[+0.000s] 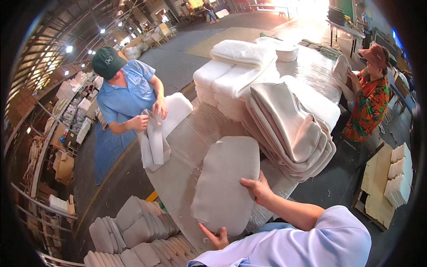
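The grey cushion cover (pixel 227 184) lies on the table (pixel 189 147), long axis running away from the person. The right hand (pixel 258 189) presses its far right edge, fingers spread; the left hand (pixel 215 237) seemingly pinches the near end.

The desk (pixel 187 147) is long, with a glossy, film-like covering, and runs from the near edge toward the bright far end. Lying directly on it: 1 flat grey padded panel (pixel 224 182) at the near end; just beside it a tilted stack of beige covers (pixel 289 129); behind that, stacks of white foam blocks (pixel 231 75); a further white pile (pixel 287 51) toward the far end. A white foam slab (pixel 175 111) rests on the left edge. On the floor (pixel 120 178) beside the desk, rows of grey cushions (pixel 133 231) stand packed together.
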Tool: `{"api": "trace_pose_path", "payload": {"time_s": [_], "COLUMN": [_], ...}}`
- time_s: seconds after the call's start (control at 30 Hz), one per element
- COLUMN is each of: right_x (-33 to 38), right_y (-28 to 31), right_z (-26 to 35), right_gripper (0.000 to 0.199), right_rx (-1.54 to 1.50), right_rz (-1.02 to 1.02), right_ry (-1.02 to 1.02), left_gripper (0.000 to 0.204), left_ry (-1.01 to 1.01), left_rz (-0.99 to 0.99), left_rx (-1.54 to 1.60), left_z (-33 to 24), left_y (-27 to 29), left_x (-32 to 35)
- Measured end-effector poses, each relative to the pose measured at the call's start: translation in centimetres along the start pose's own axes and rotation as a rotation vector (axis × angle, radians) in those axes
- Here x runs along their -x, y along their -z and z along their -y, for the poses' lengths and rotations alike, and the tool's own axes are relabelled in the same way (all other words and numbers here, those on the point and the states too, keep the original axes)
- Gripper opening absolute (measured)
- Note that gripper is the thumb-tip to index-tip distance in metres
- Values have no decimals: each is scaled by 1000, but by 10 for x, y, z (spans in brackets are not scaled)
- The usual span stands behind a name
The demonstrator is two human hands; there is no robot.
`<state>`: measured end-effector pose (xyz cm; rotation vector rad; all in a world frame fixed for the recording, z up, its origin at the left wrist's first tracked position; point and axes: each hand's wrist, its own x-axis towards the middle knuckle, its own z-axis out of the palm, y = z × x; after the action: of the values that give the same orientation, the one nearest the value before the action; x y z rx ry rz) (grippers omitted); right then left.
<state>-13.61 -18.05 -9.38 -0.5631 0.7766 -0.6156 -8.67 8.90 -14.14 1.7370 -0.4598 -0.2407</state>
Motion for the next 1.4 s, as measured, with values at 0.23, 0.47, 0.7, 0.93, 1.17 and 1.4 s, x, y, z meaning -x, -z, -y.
{"api": "trace_pose_path", "payload": {"time_s": [0.23,0.47,0.7,0.93,1.17,1.4], "right_x": [12,76,89,84,70,-9], "right_y": [-7,-21,8,17,21,39], "right_z": [89,112,62,10,2,79], "right_gripper": [84,87,78,53,45,34], "right_rx": [655,1440,1643,1675,1409,1515], "right_rz": [408,883,996,1150,1284,709], "right_ry": [473,916,824,867,712,255], "left_gripper": [80,95,60,39,36,37], "left_ry": [658,784,844,851,349,-72], "left_rz": [346,472,1018,1276,1213,952], "left_rx": [304,1194,166,-522,-806,-1069], "left_z": [35,-33,13,44,45,40], "left_y": [73,75,67,-6,-68,-80], "left_x": [-78,-178,-211,-216,-156,-109]}}
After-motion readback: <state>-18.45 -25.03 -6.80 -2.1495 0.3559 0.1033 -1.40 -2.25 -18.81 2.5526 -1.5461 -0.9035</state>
